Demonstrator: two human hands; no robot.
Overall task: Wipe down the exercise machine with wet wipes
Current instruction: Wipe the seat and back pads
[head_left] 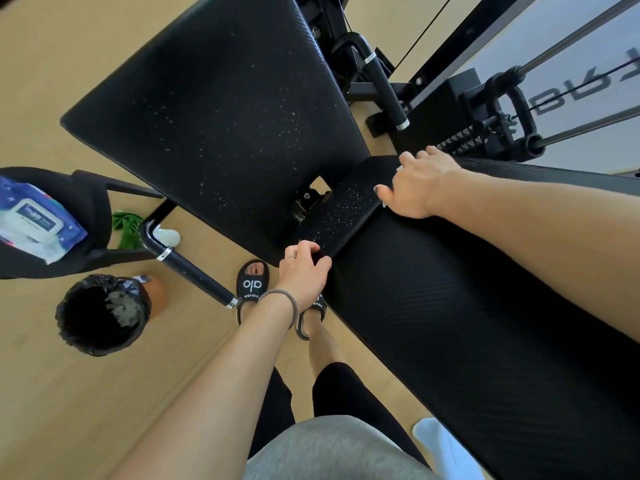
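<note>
I am looking down at the black padded exercise machine [221,109], which fills the middle and right of the view. It has a broad textured seat pad, a long textured back pad [450,306] running toward the lower right, and between them a small black pad section [341,213] speckled with pale dots or droplets. The broad pad is speckled too.

My right hand [420,183] presses on the far corner of the small section. A sliver of white wet wipe [399,168] shows at its edges, flattened beneath the palm, fingers spread and fairly straight over it. My left hand [304,268] grips the near edge of the same section, fingers curled over the rim, steadying it.

Beyond lie black metal frame bars, cables and chrome guide rods [571,39]. At left, a blue packet of wet wipes with a white flip lid [33,220] rests on a black chair [88,206], well apart from my hands. Below it stands a bin lined with a black bag [104,313] on the pale wooden floor [52,410]. A green cloth [126,225] lies near the chair leg.

As I judge it, wiping is under way and most speckled areas remain. The wipe, mostly hidden, could bunch or slip from under my palm. The gap and bolt between the pads could snag it or pinch my left fingers if the section shifts.
</note>
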